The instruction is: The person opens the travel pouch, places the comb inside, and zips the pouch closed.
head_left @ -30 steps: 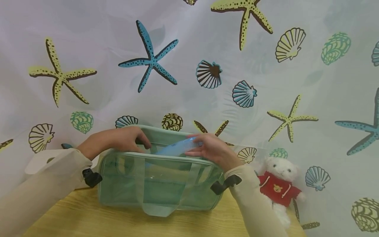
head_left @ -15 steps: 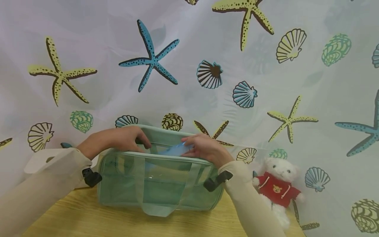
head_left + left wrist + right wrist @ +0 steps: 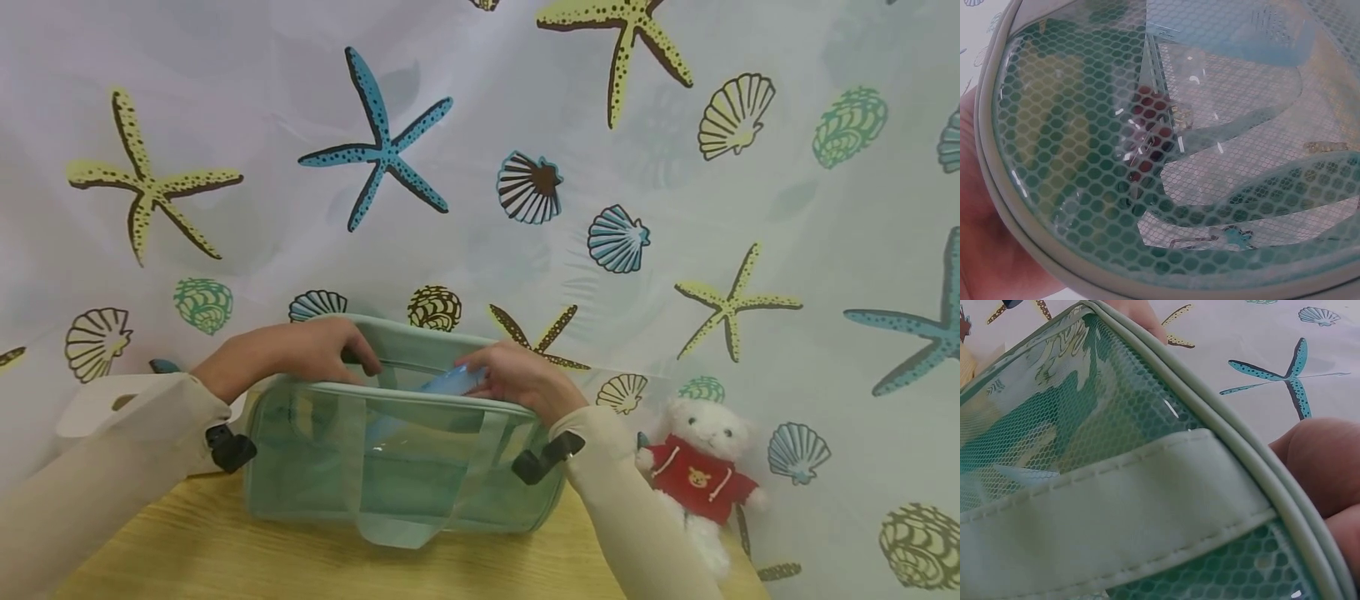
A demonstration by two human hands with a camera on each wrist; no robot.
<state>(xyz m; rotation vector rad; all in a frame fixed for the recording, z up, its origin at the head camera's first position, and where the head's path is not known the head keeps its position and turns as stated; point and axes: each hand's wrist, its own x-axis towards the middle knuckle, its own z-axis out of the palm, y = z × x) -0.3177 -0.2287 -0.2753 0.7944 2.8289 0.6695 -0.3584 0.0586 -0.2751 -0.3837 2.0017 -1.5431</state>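
A green see-through toiletry bag [image 3: 300,458] with pale green trim stands upright, its top open. At the left end of the opening, my left hand [image 3: 322,350] holds the rim with its fingers bent over into the bag. My right hand [image 3: 525,379] reaches in at the right end, pinching a light blue comb [image 3: 453,381] that slants down to the left inside. The comb's lower part shows faintly through the front wall, and my fingers hide its upper end. In the left wrist view, a pale blue shape [image 3: 1229,44] shows through the mesh.
A white plush bear [image 3: 705,450] in a red hoodie sits right of the bag. Behind my left forearm is a white object [image 3: 97,408]. The bag stands on a wooden table [image 3: 225,550] against a cloth [image 3: 465,100] printed with starfish and shells.
My right hand has gone lower and slightly left into the bag, taking the comb down with it, so less of the comb shows. My left hand stays at the rim.
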